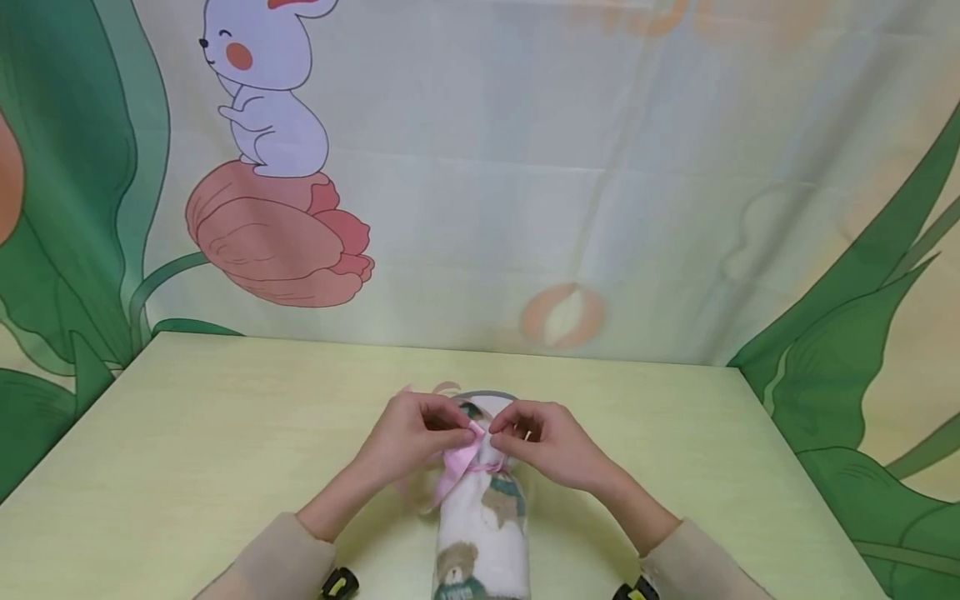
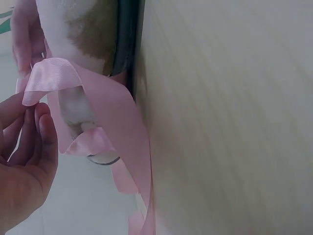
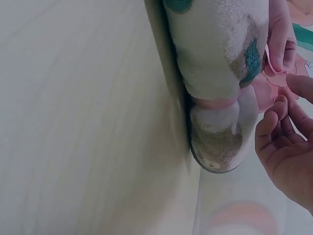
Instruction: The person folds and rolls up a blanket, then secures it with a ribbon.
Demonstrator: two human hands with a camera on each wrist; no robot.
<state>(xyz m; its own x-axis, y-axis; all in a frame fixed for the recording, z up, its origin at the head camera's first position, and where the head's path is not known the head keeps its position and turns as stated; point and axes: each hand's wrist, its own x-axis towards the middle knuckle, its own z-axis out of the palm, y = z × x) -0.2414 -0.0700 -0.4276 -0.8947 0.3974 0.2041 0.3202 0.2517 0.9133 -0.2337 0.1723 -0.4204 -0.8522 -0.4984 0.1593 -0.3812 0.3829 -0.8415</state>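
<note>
A rolled white plush blanket [image 1: 483,533] with brown bears in green clothing lies lengthwise on the table, its far end pointing away from me. Pink satin ribbon [image 1: 457,471] circles the roll near that end, cinching it, and a long tail hangs down its left side in the left wrist view. My left hand [image 1: 412,437] pinches a folded stretch of the ribbon [image 2: 54,73] between thumb and fingertips, above the roll. Close by on the right, my right hand [image 1: 551,446] has thumb and fingers brought together on a bit of ribbon [image 3: 281,91], partly hidden by the fingers.
The pale yellow table [image 1: 225,433] extends to both sides of the roll. Behind it hangs a printed cloth [image 1: 480,208] with a rabbit, a tulip and green leaves. Dark wrist devices [image 1: 340,583] sit at the sleeve cuffs.
</note>
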